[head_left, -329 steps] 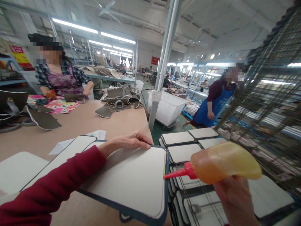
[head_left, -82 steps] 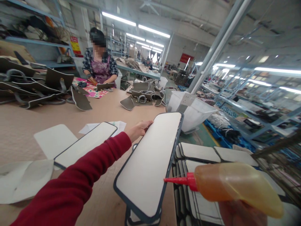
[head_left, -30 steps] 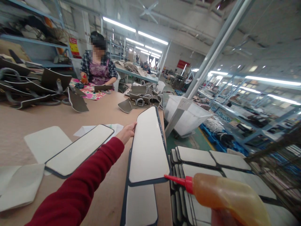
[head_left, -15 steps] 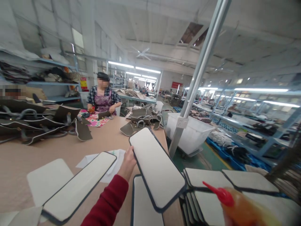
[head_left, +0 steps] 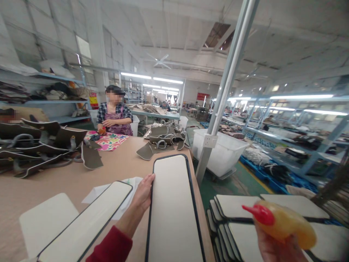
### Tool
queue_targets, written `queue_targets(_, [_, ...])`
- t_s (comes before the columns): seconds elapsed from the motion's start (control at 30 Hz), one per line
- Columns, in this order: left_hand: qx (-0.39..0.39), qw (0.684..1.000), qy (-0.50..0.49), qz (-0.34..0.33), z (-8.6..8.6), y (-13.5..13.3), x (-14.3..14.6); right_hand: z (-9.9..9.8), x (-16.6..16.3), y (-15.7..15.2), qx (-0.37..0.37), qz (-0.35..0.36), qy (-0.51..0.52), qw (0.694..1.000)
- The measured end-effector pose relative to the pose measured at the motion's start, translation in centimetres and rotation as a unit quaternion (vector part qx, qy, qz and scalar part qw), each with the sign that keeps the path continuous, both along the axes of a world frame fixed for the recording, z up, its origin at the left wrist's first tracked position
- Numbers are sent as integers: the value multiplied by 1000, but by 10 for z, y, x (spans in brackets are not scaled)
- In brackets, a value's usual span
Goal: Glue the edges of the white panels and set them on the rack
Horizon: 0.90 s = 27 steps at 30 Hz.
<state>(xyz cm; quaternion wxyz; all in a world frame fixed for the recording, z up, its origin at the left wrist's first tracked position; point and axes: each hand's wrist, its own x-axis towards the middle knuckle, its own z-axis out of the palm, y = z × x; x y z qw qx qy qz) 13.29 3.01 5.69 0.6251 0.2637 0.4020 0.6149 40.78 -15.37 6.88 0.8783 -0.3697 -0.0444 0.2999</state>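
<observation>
My left hand (head_left: 144, 191), in a red sleeve, grips the left edge of a long cream panel (head_left: 174, 211) with dark edging and rounded corners. The panel lies lengthwise before me along the table's right side; whether it rests on the table I cannot tell. In my right hand (head_left: 278, 245) is a squeeze bottle (head_left: 283, 223) of amber liquid, its red nozzle pointing left. That bottle is held above stacked cream panels (head_left: 242, 205) at the lower right. Another dark-edged panel (head_left: 89, 218) lies to the left, partly over a plain cream sheet (head_left: 49, 222).
Olive bag pieces with handles (head_left: 40, 145) are heaped on the table (head_left: 120, 162) at left, more (head_left: 160, 140) at its far edge. A co-worker (head_left: 114, 112) stands across the table by a floral cloth (head_left: 109, 142). A metal post (head_left: 218, 109) and white bin (head_left: 223, 153) stand right.
The panel in my left hand has swung from a slant to nearly straight and come lower, covering the one beneath. The bottle has risen into fuller view. The co-worker's hand has left the dark piece.
</observation>
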Motion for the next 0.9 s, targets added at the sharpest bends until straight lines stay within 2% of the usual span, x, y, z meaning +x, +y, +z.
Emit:
queue_targets(0.1, [2,997,38,-66,13,-4,1,32,-14,16,52,-14,-107,993])
queue_targets(0.2, [6,992,67,-111,24,-7,3,46,-17,33,100,-25,-224,969])
queue_targets(0.4, [-7,984,71,-163,34,-9,8,48,-9,48,87,-24,-285,954])
queue_targets(0.53, [-9,984,56,-167,33,-7,9,37,-5,43,64,-3,-278,958])
queue_targets(0.6, [-14,987,48,-155,29,-2,9,27,-5,38,47,29,-272,961])
queue_targets(0.7, [-31,994,30,-101,19,12,5,18,-10,32,24,73,-255,964])
queue_targets(0.83, [-53,998,14,-12,-1,36,-7,21,-6,23,33,51,-190,980])
queue_targets(0.9, [-53,998,-4,43,-12,44,-14,17,3,13,13,41,-147,988])
